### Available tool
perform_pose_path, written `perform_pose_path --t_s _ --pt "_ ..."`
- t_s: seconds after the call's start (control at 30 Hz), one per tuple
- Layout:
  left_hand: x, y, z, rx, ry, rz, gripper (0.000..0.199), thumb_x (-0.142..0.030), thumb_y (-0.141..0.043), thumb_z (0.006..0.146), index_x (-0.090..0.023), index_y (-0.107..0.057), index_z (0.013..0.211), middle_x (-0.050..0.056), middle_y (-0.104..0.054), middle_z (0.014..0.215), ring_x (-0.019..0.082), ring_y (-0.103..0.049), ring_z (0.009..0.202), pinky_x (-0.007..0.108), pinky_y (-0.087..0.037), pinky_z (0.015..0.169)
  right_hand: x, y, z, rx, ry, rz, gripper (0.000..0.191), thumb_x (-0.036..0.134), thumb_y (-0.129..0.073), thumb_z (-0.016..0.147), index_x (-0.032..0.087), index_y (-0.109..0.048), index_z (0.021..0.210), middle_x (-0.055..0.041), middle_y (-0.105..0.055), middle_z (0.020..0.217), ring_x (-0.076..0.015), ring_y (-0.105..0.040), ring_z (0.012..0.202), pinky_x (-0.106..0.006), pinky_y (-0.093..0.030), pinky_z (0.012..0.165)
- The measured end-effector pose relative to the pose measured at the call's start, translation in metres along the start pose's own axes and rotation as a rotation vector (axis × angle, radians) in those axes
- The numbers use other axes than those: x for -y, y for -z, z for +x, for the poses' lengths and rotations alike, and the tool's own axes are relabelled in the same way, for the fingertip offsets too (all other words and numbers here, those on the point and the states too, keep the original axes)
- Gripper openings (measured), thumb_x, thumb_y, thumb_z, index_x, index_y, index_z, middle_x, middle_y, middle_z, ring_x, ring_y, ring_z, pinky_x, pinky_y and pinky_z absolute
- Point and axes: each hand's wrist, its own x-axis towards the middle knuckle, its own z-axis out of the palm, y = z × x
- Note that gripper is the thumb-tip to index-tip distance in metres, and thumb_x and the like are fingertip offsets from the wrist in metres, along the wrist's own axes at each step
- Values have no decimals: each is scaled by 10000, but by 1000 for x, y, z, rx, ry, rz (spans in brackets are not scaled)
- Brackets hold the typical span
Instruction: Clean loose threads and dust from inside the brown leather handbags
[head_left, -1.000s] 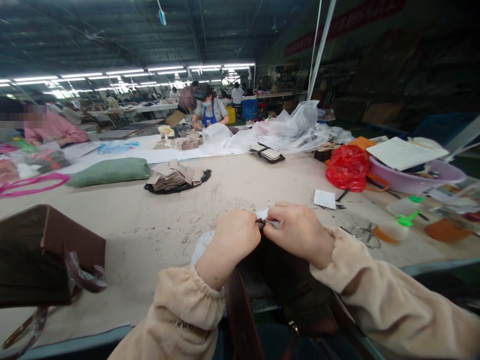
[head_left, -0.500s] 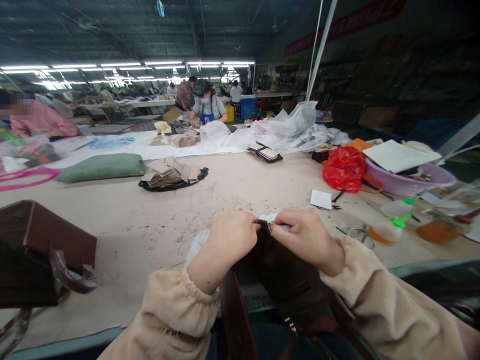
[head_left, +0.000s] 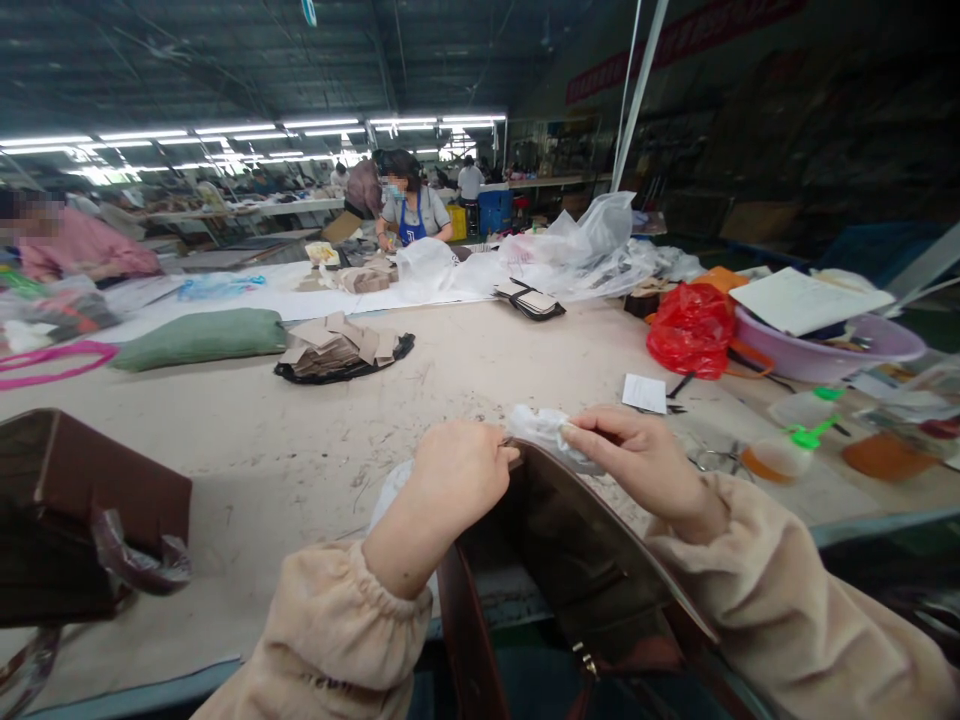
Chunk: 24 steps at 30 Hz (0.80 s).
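Observation:
A dark brown handbag (head_left: 577,530) stands tilted at the table's front edge, its mouth facing me and its lining showing. My left hand (head_left: 465,465) is closed on the bag's upper rim at the far corner. Just right of that corner, my right hand (head_left: 641,455) pinches a crumpled piece of thin white plastic film (head_left: 544,428) between thumb and fingers. A brown strap (head_left: 469,630) hangs below my left wrist. More whitish film (head_left: 391,492) shows behind my left forearm. Small metal fittings (head_left: 585,660) sit inside the bag.
Another brown bag (head_left: 120,500) with a wrapped handle stands at left. Beyond lie a green cushion (head_left: 206,338) and stacked beige pieces (head_left: 341,345). At right are a red plastic bag (head_left: 691,330), a purple basin (head_left: 832,345) and a glue bottle (head_left: 780,455). A co-worker (head_left: 412,205) sits opposite.
My right hand has moved right, off the bag's rim, drawing the white film with it. The bag's mouth now shows wider. My left hand stays at the corner.

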Motion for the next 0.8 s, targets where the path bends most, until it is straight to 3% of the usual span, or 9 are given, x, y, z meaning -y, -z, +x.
perform_pose_path --t_s 0.17,0.37,0.47,0.57,0.63,0.7,0.8 --pt "2 -1 1 7 11 5 344 -382 -417 873 -202 -707 829 108 -718 804 264 -653 754 343 -459 630 20 -2 8 137 233 -265 157 290 -581 854 193 -704 851 -22 -663 765 -128 -582 710 -235 -421 650" --pt "4 -4 2 -28 -19 27 351 -400 -420 870 -209 -707 804 101 -721 784 276 -658 740 354 -461 616 32 -10 16 152 312 -701 222 262 -530 880 163 -677 746 -43 -620 726 -142 -557 679 -262 -349 606" --pt "4 -5 2 -34 -37 25 348 -395 -422 871 -206 -707 809 103 -723 791 279 -661 744 357 -461 618 36 -15 20 182 306 -769 245 281 -517 894 165 -683 756 -56 -628 742 -151 -565 699 -268 -346 615" --pt "4 -5 3 -22 -23 14 357 -393 -412 877 -199 -709 833 111 -723 814 276 -661 759 357 -460 631 35 -20 24 177 303 -644 254 291 -522 894 173 -696 752 -50 -643 739 -145 -571 708 -259 -366 637" --pt "4 -4 3 -7 -9 3 370 -400 -405 879 -193 -709 837 117 -721 816 272 -659 761 355 -458 638 30 -20 26 156 239 -424 237 311 -534 884 184 -702 776 -33 -658 746 -137 -576 711 -248 -390 653" --pt "4 -2 2 4 -12 -8 376 -407 -403 881 -191 -707 827 116 -719 810 264 -656 761 350 -457 648 23 -18 29 108 93 -113 223 359 -553 861 186 -689 823 -14 -658 747 -126 -569 682 -236 -408 627" --pt "4 -1 2 9 -19 -10 376 -401 -403 881 -189 -703 800 112 -717 800 257 -651 758 344 -456 654 8 -9 32 -75 -145 360 248 428 -609 799 182 -625 825 17 -599 688 -100 -509 581 -208 -380 519"
